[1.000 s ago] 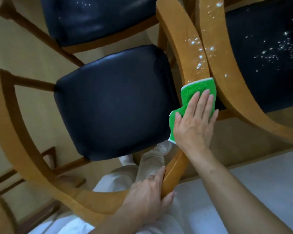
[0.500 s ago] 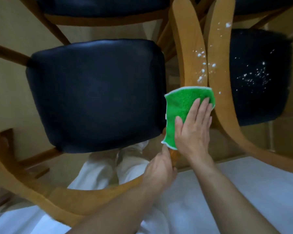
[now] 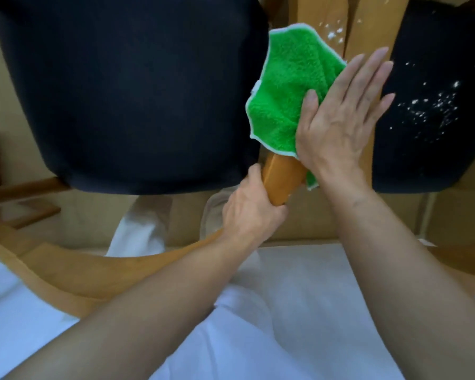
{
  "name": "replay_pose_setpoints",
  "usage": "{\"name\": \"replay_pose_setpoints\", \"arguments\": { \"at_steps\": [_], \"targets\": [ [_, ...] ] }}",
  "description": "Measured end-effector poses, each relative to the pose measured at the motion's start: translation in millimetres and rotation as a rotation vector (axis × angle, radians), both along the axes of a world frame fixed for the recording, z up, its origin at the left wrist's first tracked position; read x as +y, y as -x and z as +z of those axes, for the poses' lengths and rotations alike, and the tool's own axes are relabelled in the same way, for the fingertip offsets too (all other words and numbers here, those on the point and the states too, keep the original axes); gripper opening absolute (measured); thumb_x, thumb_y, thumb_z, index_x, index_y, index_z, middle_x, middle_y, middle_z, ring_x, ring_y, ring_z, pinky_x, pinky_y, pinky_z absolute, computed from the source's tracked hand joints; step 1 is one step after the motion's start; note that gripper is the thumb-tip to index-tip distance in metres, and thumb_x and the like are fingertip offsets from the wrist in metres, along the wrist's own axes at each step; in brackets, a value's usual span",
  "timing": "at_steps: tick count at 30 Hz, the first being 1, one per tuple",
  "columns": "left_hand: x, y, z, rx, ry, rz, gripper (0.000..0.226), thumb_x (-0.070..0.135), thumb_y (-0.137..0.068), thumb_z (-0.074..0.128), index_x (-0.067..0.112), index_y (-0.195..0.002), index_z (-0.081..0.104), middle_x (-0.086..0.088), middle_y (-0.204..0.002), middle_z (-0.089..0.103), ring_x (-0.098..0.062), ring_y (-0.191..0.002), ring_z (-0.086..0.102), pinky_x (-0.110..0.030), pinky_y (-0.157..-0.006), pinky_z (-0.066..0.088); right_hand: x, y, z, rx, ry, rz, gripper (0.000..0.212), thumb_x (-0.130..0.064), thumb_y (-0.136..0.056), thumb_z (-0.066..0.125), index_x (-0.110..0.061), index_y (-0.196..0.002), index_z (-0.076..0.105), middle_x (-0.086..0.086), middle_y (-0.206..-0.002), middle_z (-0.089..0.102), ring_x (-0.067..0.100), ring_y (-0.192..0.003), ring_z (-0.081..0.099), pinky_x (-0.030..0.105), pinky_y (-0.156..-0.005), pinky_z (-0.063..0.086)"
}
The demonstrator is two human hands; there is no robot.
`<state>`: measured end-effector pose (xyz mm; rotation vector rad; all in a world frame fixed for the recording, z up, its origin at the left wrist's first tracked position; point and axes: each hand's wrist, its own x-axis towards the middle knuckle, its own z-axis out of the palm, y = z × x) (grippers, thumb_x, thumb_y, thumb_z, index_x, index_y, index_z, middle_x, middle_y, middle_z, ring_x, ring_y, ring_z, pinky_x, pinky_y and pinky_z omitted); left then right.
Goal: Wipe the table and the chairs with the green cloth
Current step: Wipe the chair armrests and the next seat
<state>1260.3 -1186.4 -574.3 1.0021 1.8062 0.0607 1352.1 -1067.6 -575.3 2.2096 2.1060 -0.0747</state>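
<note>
The green cloth, edged in white, is draped over the wooden armrest of the chair with the clean black seat. My right hand lies flat on the cloth with fingers stretched out, pressing it against the wood. My left hand is wrapped around the near end of that armrest, just below the cloth. To the right, a second chair's black seat is speckled with white crumbs, and crumbs also dot the wood above the cloth.
A curved wooden chair back sweeps across the lower left. My white clothing fills the bottom of the view. Beige floor shows between the chairs, with another wooden frame at the far left.
My right hand slid the cloth up along the armrest while the view moved closer. My left hand shifted up the armrest and gripped its near end.
</note>
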Motion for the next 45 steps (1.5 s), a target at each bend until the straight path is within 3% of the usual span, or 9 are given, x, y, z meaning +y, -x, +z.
{"name": "replay_pose_setpoints", "arguments": {
  "at_steps": [8,17,22,26,29,31,33,40,45],
  "targets": [
    [10,-15,2,0.015,-0.055,0.198,0.062,0.065,-0.065,0.052,0.029,-0.114,0.053,0.004,-0.108,0.06,-0.024,-0.101,0.061,-0.042,-0.08,0.052,-50,-18,2,0.184,0.084,0.426,0.061,-0.029,-0.097,0.036,-0.003,-0.149,0.017,0.019,-0.157,0.016,0.03,-0.145,0.008,0.049,-0.117,0.01],
    [7,-16,-1,0.114,0.001,0.133,0.052,0.062,-0.056,0.058,0.032,-0.095,0.041,0.007,-0.092,0.053,-0.028,-0.083,0.061,-0.043,-0.073,0.05,6,-3,-4,0.114,0.072,0.314,0.07,-0.042,-0.099,0.027,0.001,-0.151,0.01,0.023,-0.159,0.009,0.034,-0.148,0.005,0.055,-0.116,0.001],
    [5,-15,-3,0.097,-0.024,0.124,0.046,0.062,-0.055,0.054,0.035,-0.085,0.031,0.012,-0.081,0.044,-0.019,-0.066,0.048,-0.035,-0.062,0.039,5,-2,-5,0.172,0.015,0.361,0.057,-0.031,-0.102,0.031,0.004,-0.147,0.027,0.024,-0.155,0.024,0.036,-0.145,0.02,0.053,-0.117,0.01],
    [9,-11,2,0.006,0.018,0.136,0.057,0.061,-0.059,0.064,0.029,-0.101,0.044,0.006,-0.097,0.054,-0.024,-0.09,0.06,-0.042,-0.076,0.05,-4,-7,8,0.325,-0.005,0.463,0.033,-0.006,-0.097,0.048,0.006,-0.128,0.056,0.025,-0.142,0.045,0.039,-0.136,0.038,0.056,-0.113,0.027],
    [15,3,9,-0.063,-0.042,0.043,0.074,0.069,-0.058,0.063,0.022,-0.114,0.051,0.002,-0.106,0.056,-0.021,-0.101,0.055,-0.043,-0.084,0.049,-12,-14,32,0.605,0.043,0.28,0.025,-0.005,-0.1,0.043,0.004,-0.112,0.064,0.021,-0.137,0.053,0.032,-0.134,0.043,0.046,-0.112,0.033],
    [27,11,15,-0.074,-0.145,0.001,0.077,0.07,-0.06,0.062,0.02,-0.117,0.05,0.002,-0.107,0.054,-0.019,-0.1,0.052,-0.042,-0.083,0.048,-12,-22,53,0.75,-0.047,0.059,0.032,-0.017,-0.103,0.037,-0.002,-0.117,0.062,0.011,-0.119,0.067,0.015,-0.115,0.061,0.025,-0.093,0.047],
    [45,13,20,-0.113,-0.202,-0.034,0.081,0.065,-0.065,0.068,0.022,-0.129,0.043,0.002,-0.116,0.052,-0.018,-0.106,0.05,-0.04,-0.087,0.048,-10,-32,73,0.776,-0.252,-0.065,0.032,-0.022,-0.103,0.036,-0.005,-0.107,0.063,-0.013,-0.083,0.064,-0.007,-0.077,0.06,0.007,-0.064,0.039],
    [66,1,11,-0.188,-0.026,-0.064,0.113,0.052,-0.073,0.078,0.036,-0.149,-0.004,0.002,-0.142,0.036,-0.02,-0.121,0.048,-0.046,-0.097,0.048,3,-71,110,0.771,-0.403,-0.13,0.022,-0.018,-0.104,0.036,-0.015,-0.087,0.049,-0.022,-0.061,0.045,-0.003,-0.053,0.04,0.012,-0.05,0.025],
    [59,-6,4,-0.212,-0.076,0.039,0.115,0.047,-0.069,0.082,0.043,-0.145,-0.005,0.002,-0.134,0.041,-0.015,-0.107,0.049,-0.04,-0.086,0.048,-9,-73,93,0.792,-0.251,-0.156,0.033,-0.012,-0.104,0.036,-0.015,-0.071,0.039,-0.016,-0.056,0.04,-0.002,-0.047,0.036,0.008,-0.046,0.023]
  ]
}}
